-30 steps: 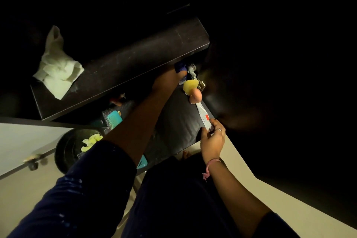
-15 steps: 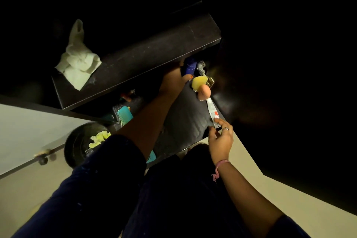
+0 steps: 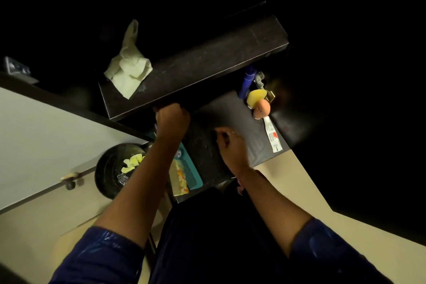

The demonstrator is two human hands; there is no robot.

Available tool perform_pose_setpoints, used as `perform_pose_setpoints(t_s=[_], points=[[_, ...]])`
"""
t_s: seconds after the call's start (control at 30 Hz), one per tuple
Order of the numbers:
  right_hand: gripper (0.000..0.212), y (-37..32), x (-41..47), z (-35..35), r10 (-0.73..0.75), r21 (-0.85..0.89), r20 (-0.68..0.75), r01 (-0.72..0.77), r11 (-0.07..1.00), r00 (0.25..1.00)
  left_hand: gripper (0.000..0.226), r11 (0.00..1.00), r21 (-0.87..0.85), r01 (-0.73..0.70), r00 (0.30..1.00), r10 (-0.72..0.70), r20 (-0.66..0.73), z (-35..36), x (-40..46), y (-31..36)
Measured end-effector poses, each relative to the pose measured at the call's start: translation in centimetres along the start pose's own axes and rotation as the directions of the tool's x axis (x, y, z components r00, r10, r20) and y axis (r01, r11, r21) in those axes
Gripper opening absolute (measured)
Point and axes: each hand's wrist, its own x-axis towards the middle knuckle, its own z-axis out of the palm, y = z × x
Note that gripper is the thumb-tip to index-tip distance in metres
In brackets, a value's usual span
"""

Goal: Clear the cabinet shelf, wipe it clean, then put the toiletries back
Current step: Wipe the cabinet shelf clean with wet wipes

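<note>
A crumpled white cloth (image 3: 129, 71) lies on the dark upper shelf (image 3: 207, 60). My left hand (image 3: 171, 120) is a closed fist just under that shelf's front edge, with nothing visible in it. My right hand (image 3: 232, 147) hovers, blurred, over the lower shelf (image 3: 239, 120), its fingers loosely bent and nothing in it. At the lower shelf's right end lie a blue tube (image 3: 247, 78), a yellow sponge (image 3: 255, 98), an orange egg-shaped sponge (image 3: 261, 108) and a white tube (image 3: 272, 137). A teal comb (image 3: 192, 168) lies by my left forearm.
A black bowl (image 3: 108, 175) with yellow clips (image 3: 132, 161) sits left of my left arm. A patterned pouch (image 3: 179, 178) lies beside the comb. A pale cabinet door (image 3: 46, 136) with a knob stands at the left. The surroundings are dark.
My right hand let go of the white tube and moved left over the lower shelf. My left hand pulled back from the blue tube to the upper shelf's front edge.
</note>
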Motion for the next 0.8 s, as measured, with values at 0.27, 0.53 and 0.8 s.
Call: perform_pose_setpoints(t_s=[0.27,0.53,0.8], points=[[0.032,-5.7,9.2,5.8,-0.149,-0.241,0.246,0.209,0.948,0.958,0.037,0.996,-0.012,0.085,0.985,-0.083,0.149,1.9,2.5,-3.5],[0.033,-6.3,11.4,8.6,-0.128,-0.525,0.402,0.343,0.779,0.907,0.034,0.934,-0.272,0.231,0.971,-0.204,0.124,3.1,2.7,-5.1],[0.029,-5.7,11.3,7.7,-0.211,-0.301,0.323,0.311,0.901,0.923,0.035,0.961,-0.246,0.124,0.992,-0.117,0.045,3.1,2.6,-4.7]])
